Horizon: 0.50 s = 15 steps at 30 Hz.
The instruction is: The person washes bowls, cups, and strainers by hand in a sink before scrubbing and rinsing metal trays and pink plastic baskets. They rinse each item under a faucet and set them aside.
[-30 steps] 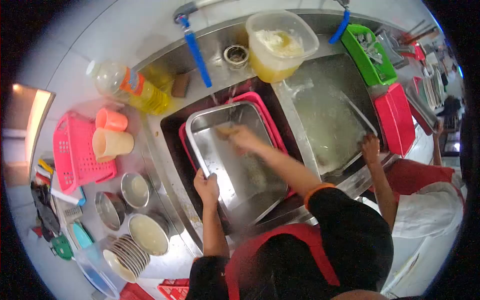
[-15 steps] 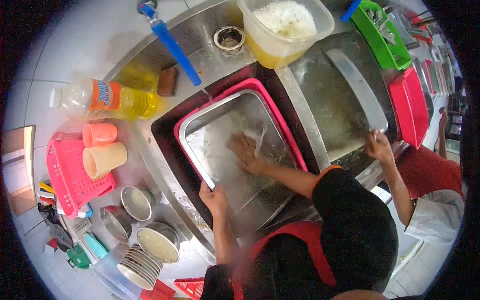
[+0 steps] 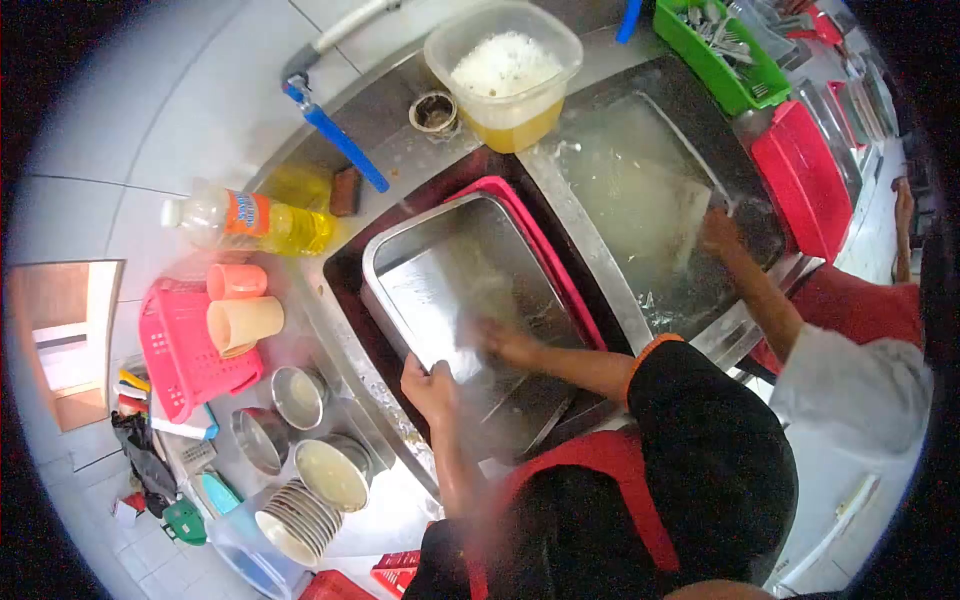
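Note:
A large rectangular metal tray [image 3: 460, 225] lies tilted in the left sink basin, partly over a red tub [image 3: 545, 255]. My left hand [image 3: 430, 388] is closed on the tray's near left rim, thumb over the edge. Inside the tray, my right hand [image 3: 505, 343] touches or hovers just above its inner surface; motion blur smears its fingers. A blue tap hose [image 3: 347, 148] hangs over the basin's far edge, beside a brown block [image 3: 346, 190].
A co-worker's hand [image 3: 722, 235] holds a tray [image 3: 650, 180] in the right basin's water. Behind stand a tub of foamy yellow liquid [image 3: 515, 110] and a yellow bottle [image 3: 290, 228]. Left are a pink basket [image 3: 180, 350], metal bowls [image 3: 335, 475] and stacked plates [image 3: 300, 520].
The metal tray has tipped and shows more of its side. My right hand has shifted slightly within it. The co-worker's tray has gone down into the water, and the camera view has shifted.

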Available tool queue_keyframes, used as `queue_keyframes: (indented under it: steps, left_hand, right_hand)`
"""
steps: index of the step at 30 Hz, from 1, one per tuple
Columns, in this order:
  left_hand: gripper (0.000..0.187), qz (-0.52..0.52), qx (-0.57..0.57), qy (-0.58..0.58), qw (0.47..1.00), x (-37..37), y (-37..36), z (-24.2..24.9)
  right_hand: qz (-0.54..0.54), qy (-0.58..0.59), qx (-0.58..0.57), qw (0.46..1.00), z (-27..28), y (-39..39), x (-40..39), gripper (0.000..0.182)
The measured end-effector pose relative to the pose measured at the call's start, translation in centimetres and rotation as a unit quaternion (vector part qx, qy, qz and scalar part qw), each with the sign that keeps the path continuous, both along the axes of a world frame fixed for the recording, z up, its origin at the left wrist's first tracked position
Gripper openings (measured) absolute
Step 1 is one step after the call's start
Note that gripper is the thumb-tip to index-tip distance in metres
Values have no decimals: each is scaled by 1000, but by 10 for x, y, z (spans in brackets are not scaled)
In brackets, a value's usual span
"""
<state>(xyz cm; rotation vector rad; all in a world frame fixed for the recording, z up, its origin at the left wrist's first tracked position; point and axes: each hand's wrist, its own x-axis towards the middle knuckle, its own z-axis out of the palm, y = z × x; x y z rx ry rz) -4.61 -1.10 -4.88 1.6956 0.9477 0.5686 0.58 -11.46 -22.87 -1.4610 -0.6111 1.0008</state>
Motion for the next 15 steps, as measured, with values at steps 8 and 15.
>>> queue_keyframes:
  steps: [8, 15]
  left_hand:
    - [14, -45, 296, 54, 953, -29, -29, 72]
    - [5, -20, 466, -4, 885, -84, -26, 98]
  right_hand:
    - [-255, -383, -15, 888, 86, -37, 52, 22]
    - [-323, -191, 78, 924, 99, -35, 26, 27]
